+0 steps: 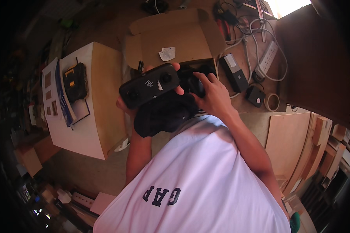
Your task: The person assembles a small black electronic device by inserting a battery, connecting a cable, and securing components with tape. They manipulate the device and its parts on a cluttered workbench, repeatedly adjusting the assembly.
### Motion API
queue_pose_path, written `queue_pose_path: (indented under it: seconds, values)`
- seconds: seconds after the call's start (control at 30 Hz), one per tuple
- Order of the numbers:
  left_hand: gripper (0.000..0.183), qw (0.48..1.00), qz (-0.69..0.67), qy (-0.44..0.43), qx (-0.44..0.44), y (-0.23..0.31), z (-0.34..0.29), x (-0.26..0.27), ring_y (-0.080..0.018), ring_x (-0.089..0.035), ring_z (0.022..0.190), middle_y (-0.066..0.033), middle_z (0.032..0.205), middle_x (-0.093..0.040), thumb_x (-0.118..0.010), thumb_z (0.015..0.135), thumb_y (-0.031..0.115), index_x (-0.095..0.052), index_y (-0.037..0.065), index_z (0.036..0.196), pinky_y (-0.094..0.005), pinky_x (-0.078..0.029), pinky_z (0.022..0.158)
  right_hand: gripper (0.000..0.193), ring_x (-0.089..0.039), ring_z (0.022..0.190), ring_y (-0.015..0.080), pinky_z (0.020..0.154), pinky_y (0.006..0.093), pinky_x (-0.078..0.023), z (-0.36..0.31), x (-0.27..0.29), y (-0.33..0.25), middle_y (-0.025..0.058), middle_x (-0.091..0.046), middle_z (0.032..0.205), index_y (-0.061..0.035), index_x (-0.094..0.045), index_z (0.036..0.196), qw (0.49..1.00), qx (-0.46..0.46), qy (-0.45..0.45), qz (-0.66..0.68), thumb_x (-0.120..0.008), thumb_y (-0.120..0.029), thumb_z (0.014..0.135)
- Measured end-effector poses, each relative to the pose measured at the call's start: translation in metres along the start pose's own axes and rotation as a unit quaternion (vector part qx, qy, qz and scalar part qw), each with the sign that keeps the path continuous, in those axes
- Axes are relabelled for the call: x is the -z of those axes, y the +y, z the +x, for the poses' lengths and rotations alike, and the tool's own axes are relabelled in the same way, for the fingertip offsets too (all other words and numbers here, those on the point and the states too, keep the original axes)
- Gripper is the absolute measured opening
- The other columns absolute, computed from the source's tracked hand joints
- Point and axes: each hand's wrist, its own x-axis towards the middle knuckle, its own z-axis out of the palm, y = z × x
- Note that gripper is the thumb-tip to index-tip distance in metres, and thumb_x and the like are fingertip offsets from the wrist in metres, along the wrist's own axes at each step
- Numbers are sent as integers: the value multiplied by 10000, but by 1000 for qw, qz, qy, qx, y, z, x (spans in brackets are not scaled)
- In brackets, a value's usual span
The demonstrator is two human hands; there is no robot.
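My left hand (122, 104) grips a black two-lens camera unit (146, 86), its fingers showing at both ends. Handwritten white marks are on the unit's face. Soft black fabric, perhaps a cap (163, 115), hangs just below the unit, against my shirt. To the right, my right hand (215, 93) has thumb and fingers around a dark rounded object (194, 82) at the near edge of an open cardboard box (171, 35). What kind of object it is cannot be made out. The box's raised lid carries a small white paper slip (167, 54).
On the right of the bench lie a white power strip (266, 60), looping cables, a black box (234, 73), a black adapter (255, 96) and a tape roll (272, 102). At left, a white-topped table (76, 124) bears a black-and-yellow case (75, 82). Wooden boards (286, 141) stand at right.
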Motion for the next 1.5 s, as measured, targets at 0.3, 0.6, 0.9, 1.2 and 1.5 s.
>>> queue_pose_path:
  seconds: [0.3, 0.6, 0.9, 1.2, 1.5]
  values:
    - [938, 998, -42, -29, 43, 5, 5, -5, -606, -623, 1372, -411, 1749, -251, -842, 875, 703, -512, 176, 1577, -683, -537, 1133, 795, -671, 1131, 413, 941, 521, -572, 2, -4, 6, 174, -611, 1172, -160, -582, 1582, 999, 17, -8, -33, -911, -372, 890]
    - [962, 998, 27, 4, 58, 6, 4, -25, -584, -682, 1301, -439, 1692, -347, -878, 804, 769, -533, 161, 1464, -643, -533, 1147, 557, -725, 1025, 343, 894, 434, -583, -3, 9, 1, 176, -672, 1131, -90, -683, 1477, 989, 51, 75, 120, -854, -274, 980]
    - [918, 971, 209, 31, 110, -6, 14, -62, -465, -711, 1263, -359, 1615, -484, -958, 773, 685, -467, 122, 1308, -578, -565, 1136, 421, -704, 914, 196, 853, 344, -581, -13, 121, -49, 121, -709, 1074, -24, -741, 1359, 936, 129, 70, 321, -818, -289, 1041]
    - [571, 680, 726, 57, -85, -63, 22, -94, -348, -524, 1469, -273, 1622, -420, -933, 933, 337, -495, 63, 1178, -490, -445, 1188, 1073, -627, 1329, 263, 1104, 399, -534, -37, 91, -16, 179, -577, 1481, -5, -289, 1756, 788, 116, -111, 594, -874, -482, 994]
    - [222, 689, 593, 412, -66, -106, 6, -150, -130, -703, 950, -58, 1030, -710, -762, 1105, 182, -680, -12, 1172, -299, -591, 879, 691, -561, 1071, 124, 983, 267, -458, -29, 95, 23, 35, -572, 1190, -93, -500, 1689, 748, 79, -58, 657, -643, -187, 1019]
